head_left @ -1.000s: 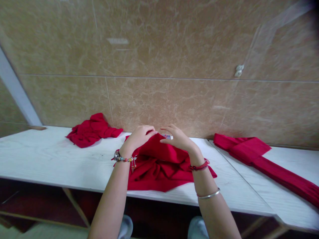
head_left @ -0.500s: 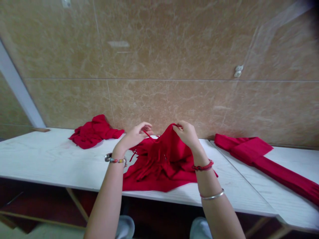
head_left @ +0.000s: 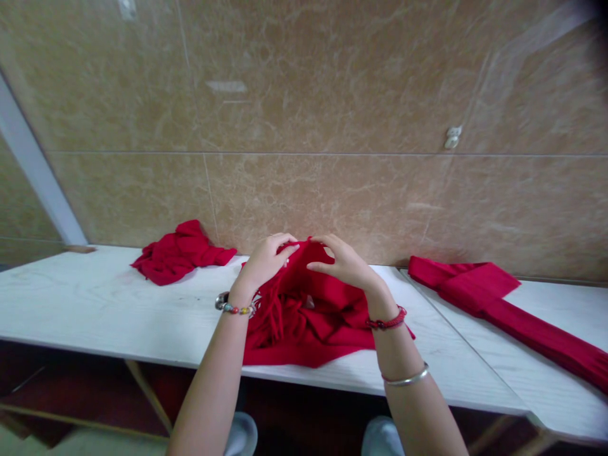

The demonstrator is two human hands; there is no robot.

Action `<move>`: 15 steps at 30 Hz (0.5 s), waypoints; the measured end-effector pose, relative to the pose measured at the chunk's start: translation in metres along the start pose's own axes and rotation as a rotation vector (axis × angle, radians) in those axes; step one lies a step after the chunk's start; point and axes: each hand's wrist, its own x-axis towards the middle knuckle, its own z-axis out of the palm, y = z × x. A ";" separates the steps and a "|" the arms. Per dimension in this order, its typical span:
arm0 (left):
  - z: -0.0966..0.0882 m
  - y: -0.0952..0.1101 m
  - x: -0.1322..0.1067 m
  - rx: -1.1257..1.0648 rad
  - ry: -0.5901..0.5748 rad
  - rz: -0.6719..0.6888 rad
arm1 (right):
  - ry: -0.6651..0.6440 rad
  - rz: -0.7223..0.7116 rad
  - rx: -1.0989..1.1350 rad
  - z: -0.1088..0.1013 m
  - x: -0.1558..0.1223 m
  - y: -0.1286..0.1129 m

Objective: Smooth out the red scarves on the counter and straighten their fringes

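Observation:
A crumpled red scarf (head_left: 327, 339) with loose fringe strands lies on the white table in front of me, its upper edge lifted. My left hand (head_left: 270, 258) pinches that raised edge between thumb and fingers, and the fringe hangs below the wrist side. Close by on the right, my right hand (head_left: 342, 261) has its thumb and forefinger apart, with the fingertips at the top of the scarf. A small pale patch, perhaps a label, shows among the folds.
Another bunched red scarf (head_left: 175, 253) rests at the left, near the wall. To the right, a long red scarf (head_left: 494, 304) lies folded over at an angle across a table seam. The white table (head_left: 118, 316) meets a tan marbled wall (head_left: 308, 190); shelves are underneath.
My left hand has moved right, bringing the fringed edge towards the right hand. The right hand has shifted slightly left and its fingers have parted from their pinch on the scarf.

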 end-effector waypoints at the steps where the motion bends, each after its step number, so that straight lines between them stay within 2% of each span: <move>1: 0.002 0.003 0.000 0.008 -0.004 0.035 | -0.010 -0.002 0.003 0.004 0.001 -0.003; 6: 0.001 0.012 0.000 0.041 -0.002 0.166 | 0.190 0.021 0.037 0.015 0.008 -0.007; 9: -0.004 0.011 0.000 0.022 -0.026 0.163 | 0.178 -0.045 0.051 0.014 0.008 -0.006; 12: -0.003 -0.001 -0.001 -0.052 -0.058 0.116 | 0.130 -0.070 0.034 0.010 0.007 -0.003; 15: 0.004 -0.021 -0.004 -0.189 -0.077 0.020 | 0.222 -0.008 0.072 0.003 0.006 0.004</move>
